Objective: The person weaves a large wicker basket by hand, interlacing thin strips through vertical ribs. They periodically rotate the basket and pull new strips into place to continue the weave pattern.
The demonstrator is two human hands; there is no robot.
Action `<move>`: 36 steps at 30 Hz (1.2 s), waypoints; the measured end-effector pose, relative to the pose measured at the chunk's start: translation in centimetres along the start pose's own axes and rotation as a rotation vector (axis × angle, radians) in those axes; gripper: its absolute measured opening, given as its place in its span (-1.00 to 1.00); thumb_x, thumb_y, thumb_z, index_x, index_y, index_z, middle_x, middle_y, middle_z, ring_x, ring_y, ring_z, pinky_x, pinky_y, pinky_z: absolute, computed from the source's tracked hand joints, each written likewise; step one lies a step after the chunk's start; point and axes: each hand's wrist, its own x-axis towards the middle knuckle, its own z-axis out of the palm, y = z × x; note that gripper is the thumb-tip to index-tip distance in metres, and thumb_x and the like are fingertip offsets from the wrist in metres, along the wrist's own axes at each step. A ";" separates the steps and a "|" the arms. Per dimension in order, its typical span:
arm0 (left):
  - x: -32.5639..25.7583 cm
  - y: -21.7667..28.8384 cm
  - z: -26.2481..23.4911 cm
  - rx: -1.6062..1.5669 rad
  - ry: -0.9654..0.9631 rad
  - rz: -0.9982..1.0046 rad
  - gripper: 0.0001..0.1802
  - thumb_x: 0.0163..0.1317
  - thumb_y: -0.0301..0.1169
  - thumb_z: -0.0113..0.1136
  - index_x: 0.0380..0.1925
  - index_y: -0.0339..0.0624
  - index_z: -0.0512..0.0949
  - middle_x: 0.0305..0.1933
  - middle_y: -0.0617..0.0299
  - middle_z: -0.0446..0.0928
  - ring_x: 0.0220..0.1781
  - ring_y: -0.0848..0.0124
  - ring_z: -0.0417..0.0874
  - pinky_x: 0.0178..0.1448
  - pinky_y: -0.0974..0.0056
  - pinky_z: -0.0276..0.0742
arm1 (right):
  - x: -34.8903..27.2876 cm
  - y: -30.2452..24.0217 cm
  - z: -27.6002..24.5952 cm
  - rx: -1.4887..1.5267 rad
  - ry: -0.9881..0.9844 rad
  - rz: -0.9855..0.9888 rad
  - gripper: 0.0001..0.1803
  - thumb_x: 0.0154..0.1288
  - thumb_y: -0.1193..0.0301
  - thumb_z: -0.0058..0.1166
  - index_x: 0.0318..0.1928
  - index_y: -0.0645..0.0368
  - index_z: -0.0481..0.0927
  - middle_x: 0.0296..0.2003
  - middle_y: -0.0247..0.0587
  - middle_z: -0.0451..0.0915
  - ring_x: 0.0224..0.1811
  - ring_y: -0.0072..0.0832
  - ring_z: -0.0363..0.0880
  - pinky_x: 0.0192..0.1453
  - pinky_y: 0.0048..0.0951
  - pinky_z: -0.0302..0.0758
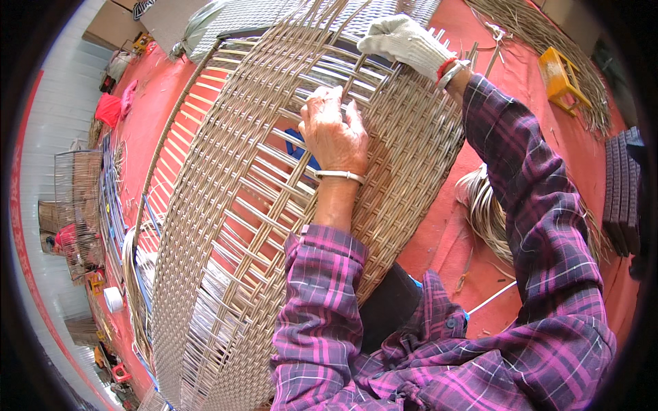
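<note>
The left hand (334,133), bare with a pale bangle at the wrist, lies on the woven panel (274,226) with its fingers curled over the strips near the open gap in the weave; they seem to pinch or press a strip, though whether one is truly clamped between them cannot be told. The right hand (406,40), in a white knit glove, rests further up at the far edge of the same panel, fingers bent down over the loose strip ends (329,14) that stick out there. The two hands are apart, one at the gap, one at the rim.

The panel is large and curved, tilted up against the person's lap, with a thin frame rod (164,140) running along its left edge. Part of it is tightly woven; the middle is only a sparse lattice with the red floor (439,240) showing through.

The likely trouble lies in that loose middle. If the bare fingers let a strip slip, it could spring back and undo its crossings, or land over where it should go under, leaving a visible fault. Pulling hard with the gloved hand could skew the spacing or kink a strip. The unprotected left hand could also be nicked by a stiff edge.

A bundle of spare strips (483,205) lies on the floor just to the right, and a yellow stool (562,79) stands well beyond.
</note>
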 end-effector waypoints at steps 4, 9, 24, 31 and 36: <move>-2.0 0.5 -1.7 0.099 0.034 0.159 -0.62 0.07 -0.52 0.29 -0.04 -0.26 0.58 0.00 0.04 0.58 0.13 0.10 0.52 0.26 0.06 0.33 | 1.0 1.8 0.5 0.007 0.059 -0.027 -0.66 0.12 0.11 0.32 -0.39 0.15 0.68 -0.57 -0.42 0.53 -0.51 -0.61 0.42 -0.38 -0.48 0.42; -3.0 -0.2 -3.1 0.044 -0.010 0.148 -0.62 0.09 -0.55 0.27 -0.02 -0.26 0.58 0.03 0.05 0.56 0.10 0.08 0.52 0.23 0.05 0.36 | 1.6 2.9 -4.9 -0.542 0.143 -0.316 -0.78 0.30 0.21 0.14 -0.27 0.07 0.70 -0.41 -0.33 0.61 -0.36 -0.49 0.56 -0.23 -0.43 0.49; 6.0 4.5 0.5 -0.772 -0.220 -0.016 -0.74 0.41 -0.34 0.15 -0.09 -0.30 0.65 -0.38 0.24 0.65 -0.32 0.53 0.61 -0.16 0.41 0.52 | -3.4 -9.2 -6.7 -0.016 0.009 -0.227 -0.82 0.26 0.37 0.19 -0.35 0.25 0.63 -0.54 -0.42 0.55 -0.42 -0.67 0.47 -0.29 -0.48 0.43; 4.0 1.9 -0.7 -0.828 -0.206 -0.332 -0.83 0.30 -0.40 0.29 -0.23 -0.30 0.69 -0.50 0.30 0.59 -0.52 0.61 0.50 -0.40 0.49 0.41 | -0.9 -0.5 -1.2 -0.420 0.046 -0.133 -0.70 0.29 0.15 0.13 -0.12 0.05 0.69 -0.29 -0.19 0.70 -0.26 -0.29 0.66 -0.10 -0.27 0.55; 3.9 0.9 0.7 -0.815 -0.166 -0.378 -0.86 0.27 -0.44 0.29 -0.26 -0.30 0.69 -0.54 0.28 0.60 -0.60 0.62 0.50 -0.53 0.51 0.39 | 0.3 1.5 -1.2 -0.092 -0.075 0.038 -0.81 0.15 0.30 0.25 -0.26 0.09 0.73 -0.50 -0.32 0.64 -0.41 -0.52 0.56 -0.27 -0.42 0.49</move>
